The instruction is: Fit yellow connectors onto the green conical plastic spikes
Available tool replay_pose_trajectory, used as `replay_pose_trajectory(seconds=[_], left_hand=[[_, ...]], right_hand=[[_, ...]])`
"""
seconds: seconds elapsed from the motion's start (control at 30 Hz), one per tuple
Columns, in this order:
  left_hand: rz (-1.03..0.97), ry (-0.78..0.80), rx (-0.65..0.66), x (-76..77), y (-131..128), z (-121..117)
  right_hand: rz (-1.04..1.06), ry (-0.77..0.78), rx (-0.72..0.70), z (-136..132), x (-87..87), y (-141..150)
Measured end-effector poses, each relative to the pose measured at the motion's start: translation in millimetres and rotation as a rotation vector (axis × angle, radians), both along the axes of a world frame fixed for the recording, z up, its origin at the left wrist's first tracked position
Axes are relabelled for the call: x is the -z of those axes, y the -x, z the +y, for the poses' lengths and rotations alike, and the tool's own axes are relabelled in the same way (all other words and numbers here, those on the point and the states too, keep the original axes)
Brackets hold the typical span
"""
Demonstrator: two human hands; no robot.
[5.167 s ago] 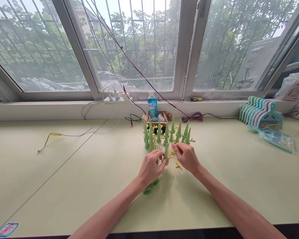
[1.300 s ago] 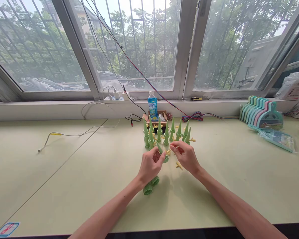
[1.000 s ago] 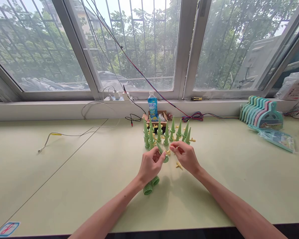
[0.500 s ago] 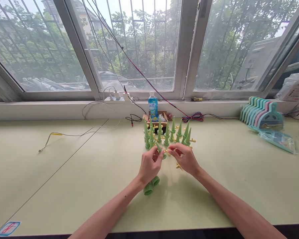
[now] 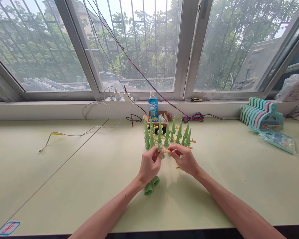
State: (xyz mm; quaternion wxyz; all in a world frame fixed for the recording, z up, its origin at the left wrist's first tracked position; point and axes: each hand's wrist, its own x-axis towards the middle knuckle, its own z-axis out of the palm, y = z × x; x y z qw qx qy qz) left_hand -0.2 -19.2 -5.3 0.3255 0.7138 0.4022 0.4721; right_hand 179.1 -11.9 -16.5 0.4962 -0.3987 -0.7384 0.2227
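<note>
My left hand [image 5: 150, 163] is closed on a green plastic watering spike [image 5: 159, 148], which leans slightly, its tip showing above the fingers. Opposite it, my right hand [image 5: 184, 159] pinches a small yellow valve [image 5: 165, 151] that meets the spike's side. Whether the valve is seated in the spike cannot be made out. Just beyond both hands stand several upright green spikes [image 5: 166, 136] with yellow valves sticking out of them. Two green tubes [image 5: 148, 189] lie beside my left wrist, open ends toward me. A loose yellow valve [image 5: 178, 166] lies partly hidden beneath my right hand.
Behind the spikes, a blue bottle [image 5: 153, 108] stands by a small cardboard box [image 5: 165, 116]. Coiled cable [image 5: 193, 117] lies along the sill. Teal handled packs [image 5: 270, 116] stand at the right. A thin grey cable [image 5: 72, 135] crosses the table's left side.
My right hand has moved slightly left, bringing the yellow valve against the green spike. The spike in my left hand is a little more upright.
</note>
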Motion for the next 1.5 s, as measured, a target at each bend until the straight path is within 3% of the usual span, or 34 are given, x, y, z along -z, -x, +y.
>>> replay_pose_trajectory(seconds=[0.73,1.17,1.5], left_hand=[[0.031,-0.053,0.051,1.9,-0.4,-1.2],[-0.016,-0.027,-0.015,-1.2,-1.7,-1.2],[0.046,-0.061,0.015,1.2,-1.2,-2.0]], right_hand=[[-0.108,0.014,0.015,2.2,1.8,1.3],[-0.032,0.065,-0.064,-3.5,-3.2,0.1],[-0.095,0.041,-0.030,0.2,-0.3,-0.3]])
